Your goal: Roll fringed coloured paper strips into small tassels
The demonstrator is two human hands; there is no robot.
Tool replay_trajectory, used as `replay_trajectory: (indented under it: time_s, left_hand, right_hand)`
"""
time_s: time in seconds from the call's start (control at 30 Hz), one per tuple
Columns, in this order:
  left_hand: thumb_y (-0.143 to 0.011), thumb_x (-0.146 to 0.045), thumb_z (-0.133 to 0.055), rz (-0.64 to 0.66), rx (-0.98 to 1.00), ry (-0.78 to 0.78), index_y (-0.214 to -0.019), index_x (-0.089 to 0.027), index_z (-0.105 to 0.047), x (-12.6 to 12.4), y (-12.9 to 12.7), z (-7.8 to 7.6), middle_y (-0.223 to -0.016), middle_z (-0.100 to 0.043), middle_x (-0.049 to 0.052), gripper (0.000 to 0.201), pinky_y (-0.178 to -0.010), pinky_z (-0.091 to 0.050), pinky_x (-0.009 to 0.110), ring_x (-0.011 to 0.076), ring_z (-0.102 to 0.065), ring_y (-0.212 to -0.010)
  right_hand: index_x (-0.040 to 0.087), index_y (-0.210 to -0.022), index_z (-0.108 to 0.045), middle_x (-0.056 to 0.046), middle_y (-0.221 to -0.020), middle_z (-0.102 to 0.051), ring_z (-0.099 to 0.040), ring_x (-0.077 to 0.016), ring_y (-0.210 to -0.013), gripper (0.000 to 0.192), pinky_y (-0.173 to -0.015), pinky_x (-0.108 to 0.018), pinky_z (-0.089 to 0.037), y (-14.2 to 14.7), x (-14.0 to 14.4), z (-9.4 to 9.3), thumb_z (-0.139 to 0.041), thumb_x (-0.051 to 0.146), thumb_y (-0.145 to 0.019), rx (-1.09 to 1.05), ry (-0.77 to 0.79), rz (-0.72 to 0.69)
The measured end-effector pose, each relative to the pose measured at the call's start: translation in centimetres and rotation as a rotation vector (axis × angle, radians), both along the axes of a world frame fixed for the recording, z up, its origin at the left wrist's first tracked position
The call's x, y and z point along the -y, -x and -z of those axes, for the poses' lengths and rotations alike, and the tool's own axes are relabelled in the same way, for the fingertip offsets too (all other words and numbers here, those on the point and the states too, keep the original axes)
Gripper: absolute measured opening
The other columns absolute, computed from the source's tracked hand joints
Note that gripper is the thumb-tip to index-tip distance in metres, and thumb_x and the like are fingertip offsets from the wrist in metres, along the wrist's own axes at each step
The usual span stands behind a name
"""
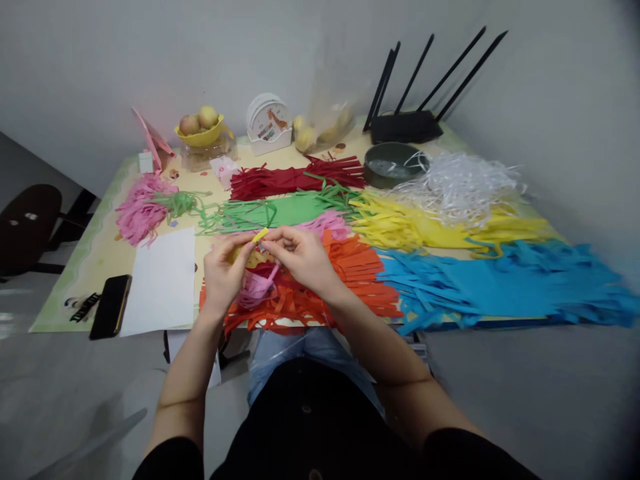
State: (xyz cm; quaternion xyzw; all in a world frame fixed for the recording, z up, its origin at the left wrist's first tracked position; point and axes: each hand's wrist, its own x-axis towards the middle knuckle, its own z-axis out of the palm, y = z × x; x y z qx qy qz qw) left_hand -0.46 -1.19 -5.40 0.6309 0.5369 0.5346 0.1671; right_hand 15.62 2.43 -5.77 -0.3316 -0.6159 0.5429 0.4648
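Observation:
Between thumb and finger, my left hand [225, 267] pinches a small yellow strip [261, 235]. My right hand [305, 260] meets it from the other side, its thumb and fingertips closed at the strip's near end. Beneath both hands lie a loose pink strip bundle [256, 288] and orange fringed sheets [363, 273], partly covered by the hands and forearms. Just beyond them is a green fringed sheet [295, 209], and a dark red fringed sheet [285, 181] lies farther back.
Yellow [425, 223] and blue fringed sheets [500, 283] lie right, with white strips [457, 183] by a dark round bowl [385, 167]. A black router [405, 127] stands behind. Left are a pink tassel [143, 210], white paper [163, 283], and a phone [111, 307] at the table edge.

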Motion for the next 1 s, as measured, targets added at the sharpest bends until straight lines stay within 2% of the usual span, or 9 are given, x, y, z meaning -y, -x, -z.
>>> replay_trajectory:
  time_s: [0.13, 0.27, 0.4, 0.53, 0.57, 0.67, 0.77, 0.9, 1.0]
  left_hand:
    - [-0.091, -0.027, -0.066, 0.031, -0.283, -0.084, -0.096, -0.021, -0.075, -0.1, 0.2, 0.0, -0.092, -0.076, 0.005, 0.012, -0.085, -0.047, 0.033, 0.0198, -0.065, -0.089]
    - [-0.094, -0.026, -0.060, 0.079, -0.556, -0.080, -0.096, -0.022, -0.073, 0.4, 0.5, 0.6, -0.090, -0.076, 0.006, 0.014, -0.088, -0.043, 0.039, 0.0224, -0.063, -0.090]
    - [-0.095, -0.026, -0.058, 0.072, -0.709, 0.003, -0.093, -0.021, -0.072, 0.7, 1.1, 1.1, -0.090, -0.075, 0.007, 0.015, -0.087, -0.041, 0.040, 0.0238, -0.063, -0.091]
    - [-0.095, -0.030, -0.058, 0.221, -0.703, 0.227, -0.094, -0.022, -0.074, -3.4, 4.8, 0.6, -0.093, -0.075, 0.006, 0.018, -0.086, -0.046, 0.035, 0.0216, -0.065, -0.093]
    - [-0.095, -0.031, -0.056, 0.195, -0.714, 0.295, -0.097, -0.022, -0.074, -5.2, 6.4, 0.4, -0.098, -0.075, 0.007, 0.020, -0.085, -0.047, 0.033, 0.0211, -0.065, -0.095]
    - [-0.096, -0.025, -0.050, -0.117, -0.808, 0.439, -0.094, -0.013, -0.072, -11.1, 11.9, 0.5, -0.103, -0.071, 0.016, 0.025, -0.089, -0.047, 0.037, 0.0255, -0.064, -0.102]
    - [-0.095, -0.028, -0.057, -0.247, -0.851, 0.519, -0.097, -0.009, -0.068, -15.2, 16.1, 2.2, -0.105, -0.068, 0.016, 0.022, -0.095, -0.047, 0.044, 0.0261, -0.063, -0.105]
    - [-0.093, -0.036, -0.063, -0.308, -0.857, 0.549, -0.108, -0.012, -0.065, -17.0, 18.5, 4.4, -0.113, -0.065, 0.010, 0.028, -0.100, -0.047, 0.047, 0.0238, -0.061, -0.109]
    - [-0.089, -0.023, -0.062, -0.354, -0.808, 0.502, -0.095, -0.008, -0.070, -17.5, 19.3, 4.0, -0.104, -0.065, 0.016, 0.018, -0.100, -0.042, 0.045, 0.0286, -0.059, -0.110]
  right_hand:
    - [0.016, -0.116, -0.056, 0.008, -0.057, -0.059, -0.050, -0.0070, -0.045, 0.051, -0.045, -0.018, -0.040, 0.0, -1.0, 0.9, -0.071, 0.047, -0.079, -0.130, 0.158, -0.110]
    - [0.015, -0.089, -0.060, 0.006, -0.055, -0.059, -0.046, -0.0060, -0.039, 0.044, -0.037, -0.017, -0.036, -0.2, -2.0, 1.6, -0.075, 0.053, -0.072, -0.078, 0.255, -0.262]
    - [0.017, -0.082, -0.061, 0.002, -0.067, -0.065, -0.048, -0.0045, -0.040, 0.032, -0.036, -0.016, -0.035, -0.3, -2.6, 1.5, -0.076, 0.044, -0.075, -0.088, 0.148, -0.027]
    - [0.022, -0.089, -0.054, 0.003, -0.070, -0.067, -0.053, -0.0074, -0.042, 0.030, -0.034, -0.016, -0.039, -0.5, -2.4, 1.0, -0.072, 0.045, -0.080, -0.369, 0.187, 0.153]
    - [0.022, -0.089, -0.054, 0.003, -0.068, -0.066, -0.054, -0.0079, -0.043, 0.031, -0.035, -0.017, -0.040, -0.6, -2.3, 0.9, -0.073, 0.044, -0.080, -0.377, 0.199, 0.136]
    - [0.022, -0.086, -0.055, 0.003, -0.063, -0.065, -0.051, -0.0078, -0.040, 0.030, -0.034, -0.017, -0.042, -0.6, -2.0, 0.8, -0.074, 0.044, -0.080, -0.289, 0.214, 0.050]
    - [0.021, -0.085, -0.057, 0.002, -0.062, -0.066, -0.051, -0.0075, -0.039, 0.029, -0.034, -0.017, -0.042, -0.5, -1.9, 1.2, -0.073, 0.045, -0.081, -0.235, 0.197, 0.018]
    - [0.020, -0.083, -0.060, 0.000, -0.062, -0.066, -0.051, -0.0075, -0.039, 0.027, -0.036, -0.017, -0.043, -0.4, -2.2, 1.9, -0.072, 0.044, -0.083, -0.184, 0.188, 0.021]
    - [0.021, -0.084, -0.062, 0.000, -0.062, -0.066, -0.050, -0.0079, -0.039, 0.027, -0.036, -0.018, -0.041, -0.5, -2.5, 2.3, -0.072, 0.046, -0.082, -0.166, 0.194, 0.033]
